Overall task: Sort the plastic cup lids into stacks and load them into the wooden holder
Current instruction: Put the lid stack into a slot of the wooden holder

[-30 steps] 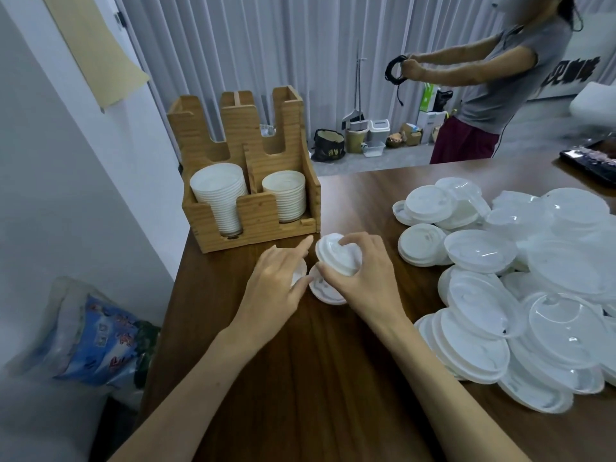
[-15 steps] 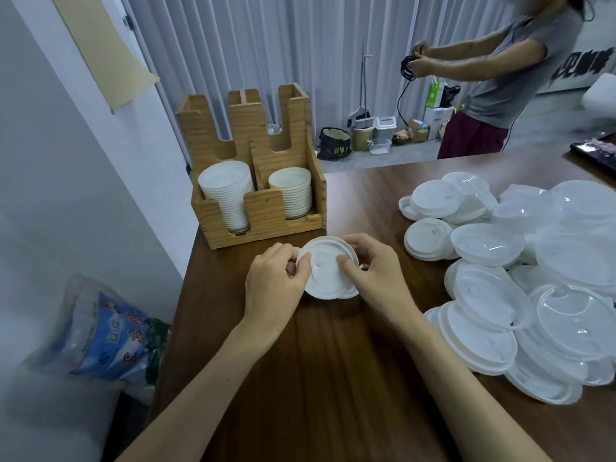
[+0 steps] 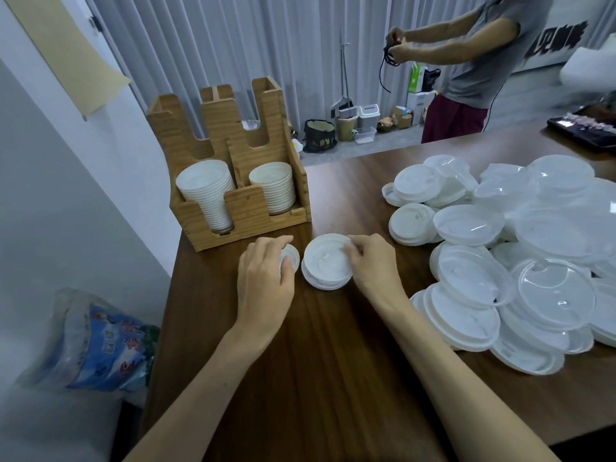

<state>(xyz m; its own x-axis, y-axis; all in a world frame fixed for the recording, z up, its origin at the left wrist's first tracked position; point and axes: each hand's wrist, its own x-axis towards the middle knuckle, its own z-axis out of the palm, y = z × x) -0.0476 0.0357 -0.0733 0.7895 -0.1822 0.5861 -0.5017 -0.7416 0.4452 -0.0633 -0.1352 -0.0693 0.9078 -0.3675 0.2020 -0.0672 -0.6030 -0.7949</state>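
A wooden holder (image 3: 253, 208) stands at the table's back left corner with two stacks of white lids (image 3: 206, 191) in its front slots. Just in front of it my left hand (image 3: 263, 278) covers a small white lid (image 3: 290, 258) lying on the table. Beside it my right hand (image 3: 373, 265) pinches the right edge of a short stack of white lids (image 3: 325, 266). A big heap of white and clear lids (image 3: 520, 248) spreads over the right side of the table.
The brown wooden table (image 3: 333, 361) ends at the left beside a white wall. A blue-printed plastic bag (image 3: 96, 341) lies below the left edge. A person in a grey shirt (image 3: 476, 61) stands behind the table holding a black cable. A dark tray (image 3: 583, 131) sits far right.
Both hands were together on one lid stack. Now my left hand has drawn left with a small lid under it, while my right hand stays on the stack.
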